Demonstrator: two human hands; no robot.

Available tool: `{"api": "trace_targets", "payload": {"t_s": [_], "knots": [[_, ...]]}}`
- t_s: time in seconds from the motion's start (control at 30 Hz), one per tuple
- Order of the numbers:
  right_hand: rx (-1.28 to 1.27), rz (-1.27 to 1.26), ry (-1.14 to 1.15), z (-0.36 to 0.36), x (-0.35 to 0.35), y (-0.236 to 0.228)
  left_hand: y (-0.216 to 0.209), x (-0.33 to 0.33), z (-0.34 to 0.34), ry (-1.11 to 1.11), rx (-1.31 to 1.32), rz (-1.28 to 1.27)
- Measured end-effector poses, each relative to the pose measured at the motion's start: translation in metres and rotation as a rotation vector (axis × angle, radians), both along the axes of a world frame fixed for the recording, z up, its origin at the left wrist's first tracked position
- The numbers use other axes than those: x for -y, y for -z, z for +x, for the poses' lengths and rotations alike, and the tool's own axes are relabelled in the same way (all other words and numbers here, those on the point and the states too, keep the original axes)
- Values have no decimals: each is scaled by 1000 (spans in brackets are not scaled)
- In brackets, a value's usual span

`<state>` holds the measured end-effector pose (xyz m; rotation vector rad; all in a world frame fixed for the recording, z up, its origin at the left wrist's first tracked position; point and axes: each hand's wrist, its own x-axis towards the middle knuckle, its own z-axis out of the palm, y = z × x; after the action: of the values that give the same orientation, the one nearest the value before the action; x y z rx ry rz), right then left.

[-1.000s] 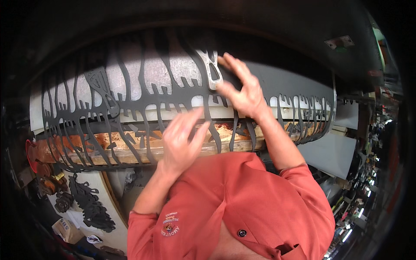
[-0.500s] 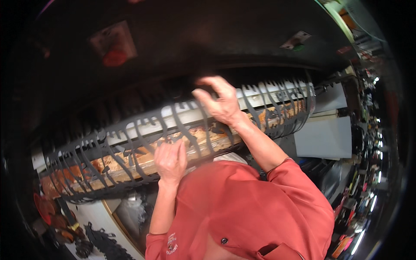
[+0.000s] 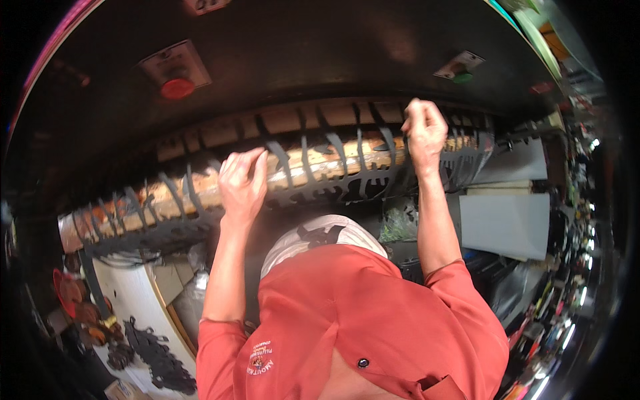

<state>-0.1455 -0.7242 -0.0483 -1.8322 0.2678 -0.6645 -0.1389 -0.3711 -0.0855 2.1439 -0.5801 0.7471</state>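
A black sheet full of cut-out holes (image 3: 333, 145), its narrow strips forming a web, drapes over a worn, light-brown ledge (image 3: 310, 163) below the dark machine. My left hand (image 3: 241, 185) is over the middle-left of the web, its fingers curled in and thumb close to the forefinger, next to one strip. Farther right, my right hand (image 3: 427, 133) is raised at the web's far side with its fingers closed. Whether either pinches a strip is hidden behind the fingers.
The dark machine front (image 3: 320, 60) overhangs the ledge, with a red button (image 3: 177, 88) and a green button (image 3: 462, 77). Pale boards (image 3: 505, 225) stand at the right. At lower left are a white surface (image 3: 127, 287) and more black cut-out scrap (image 3: 159, 353).
My right hand has moved right and closed from an open reach. My left hand has gone forward and slightly left. The web lies differently, and the white strip of the ledge no longer shows.
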Motion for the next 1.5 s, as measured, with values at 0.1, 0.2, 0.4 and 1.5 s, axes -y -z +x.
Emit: {"api": "trace_targets", "payload": {"t_s": [0.1, 0.2, 0.4, 1.5], "knots": [[122, -527, -110, -6, -36, 44, -5, 21, -10, -16, 8, 15], [38, -431, -233, -8, -40, 58, 1, 53, -25, -3, -25, 83], [-50, -445, -330, -7, -35, 60, 18, 59, -24, -108, -89, 88], [-269, -795, -722, 118, -236, -74, -86, -98, -78, 373, -586, -126]]}}
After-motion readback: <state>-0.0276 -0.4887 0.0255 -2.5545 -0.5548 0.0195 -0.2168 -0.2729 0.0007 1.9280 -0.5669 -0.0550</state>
